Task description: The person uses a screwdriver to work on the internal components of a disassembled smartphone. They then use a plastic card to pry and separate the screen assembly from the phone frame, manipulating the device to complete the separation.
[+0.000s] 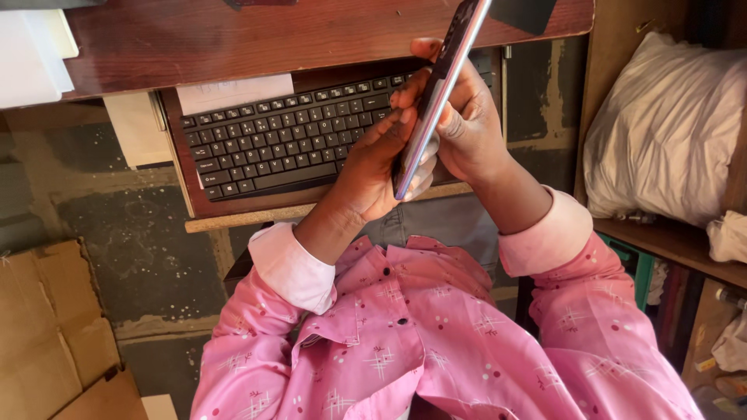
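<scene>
Both of my hands hold a slim smartphone (440, 85), seen edge-on with its silver rim toward the camera. My left hand (376, 167) grips its lower end, fingers curled along the near side. My right hand (465, 117) wraps around the back, thumb by the upper part. The phone hovers above a black keyboard (276, 138) on a pull-out wooden tray (233, 208) under a dark wooden desk (233, 39). I wear a pink patterned shirt with rolled cuffs.
A white paper (233, 93) lies behind the keyboard. White papers (31, 54) sit at the desk's left end. Cardboard boxes (50, 334) stand on the floor at left. A stuffed white bag (665, 128) rests on a wooden shelf at right.
</scene>
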